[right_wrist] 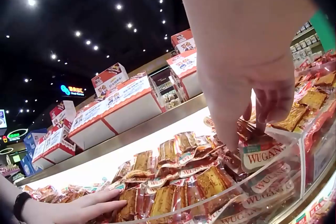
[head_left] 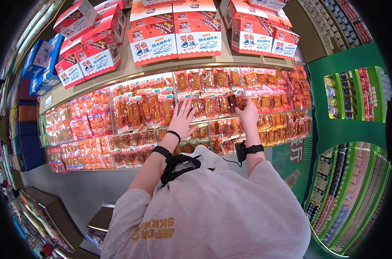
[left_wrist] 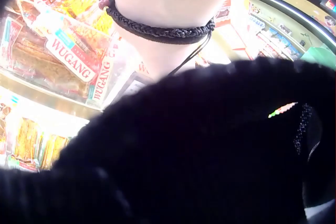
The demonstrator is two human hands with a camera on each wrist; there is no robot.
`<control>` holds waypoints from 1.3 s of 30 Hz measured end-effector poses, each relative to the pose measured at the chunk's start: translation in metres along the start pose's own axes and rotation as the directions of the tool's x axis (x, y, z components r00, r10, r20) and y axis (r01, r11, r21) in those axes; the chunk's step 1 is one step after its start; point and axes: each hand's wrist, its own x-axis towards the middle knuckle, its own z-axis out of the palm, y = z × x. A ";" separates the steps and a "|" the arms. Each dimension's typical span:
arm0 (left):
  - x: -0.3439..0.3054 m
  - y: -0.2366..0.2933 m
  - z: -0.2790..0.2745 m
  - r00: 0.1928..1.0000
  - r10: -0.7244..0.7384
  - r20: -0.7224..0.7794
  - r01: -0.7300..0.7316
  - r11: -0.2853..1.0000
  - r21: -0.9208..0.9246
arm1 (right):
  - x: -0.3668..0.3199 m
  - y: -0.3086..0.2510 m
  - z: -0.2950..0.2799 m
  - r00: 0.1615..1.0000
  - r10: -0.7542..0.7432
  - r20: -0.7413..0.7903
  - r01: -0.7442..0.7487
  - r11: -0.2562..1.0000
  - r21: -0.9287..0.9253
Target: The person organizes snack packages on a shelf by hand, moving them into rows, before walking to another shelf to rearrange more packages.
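In the head view my left hand [head_left: 181,121] lies with its fingers spread over the front of a bin of clear snack packets [head_left: 209,105]. The right wrist view shows the same hand with straight fingers resting on packets of brown, sauced snacks [right_wrist: 164,199]. At the bin's right end, my right hand [head_left: 248,114] reaches in from above. Its thumb and curled fingers pinch a snack packet [right_wrist: 261,157] labelled WUGANG, beside the clear bin wall [right_wrist: 286,153]. In the left wrist view a dark strap covers much of the picture, and the left fingers are hidden.
Red and white boxes [head_left: 176,41] stand stacked on the ledge behind the bins. Pink-red packets [head_left: 91,113] fill bins to the left, and a lower row of packets [head_left: 274,127] runs along the front. A green wall [head_left: 349,131] stands at right.
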 end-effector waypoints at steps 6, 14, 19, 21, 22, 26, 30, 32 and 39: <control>0.001 0.000 0.000 1.000 0.010 -0.023 -0.010 1.000 -0.006 | -0.005 -0.018 -0.010 1.000 0.008 -0.018 -0.005 0.992 0.126; 0.000 -0.001 0.001 1.000 0.012 -0.018 -0.012 1.000 -0.005 | 0.021 -0.036 -0.028 0.997 0.026 -0.072 -0.015 0.989 0.147; 0.001 0.000 -0.001 1.000 0.005 -0.002 -0.005 1.000 -0.006 | 0.067 -0.044 -0.008 0.984 -0.041 -0.174 0.057 0.994 0.090; 0.000 0.000 -0.003 1.000 -0.002 0.012 0.002 1.000 -0.005 | 0.077 -0.053 0.003 0.994 -0.039 -0.106 0.039 0.999 0.003; 0.001 0.000 -0.003 1.000 0.003 0.003 -0.003 1.000 -0.005 | 0.080 -0.052 0.015 0.994 -0.040 -0.104 0.040 0.999 0.004; 0.000 -0.001 -0.001 1.000 0.005 0.001 -0.005 1.000 -0.017 | 0.078 -0.053 0.038 0.967 -0.163 -0.196 0.159 0.987 -0.035; 0.000 0.001 -0.004 1.000 -0.004 0.025 0.004 1.000 -0.014 | 0.075 -0.049 0.042 0.955 -0.151 -0.257 0.162 0.986 0.026; 0.000 0.000 -0.006 1.000 0.009 0.012 -0.008 0.999 -0.047 | 0.073 -0.047 0.038 0.951 -0.143 -0.273 0.163 0.985 0.052; -0.014 0.010 -0.005 1.000 0.007 0.019 -0.004 0.985 -0.170 | 0.025 -0.027 0.020 0.953 -0.188 -0.237 0.258 0.914 0.313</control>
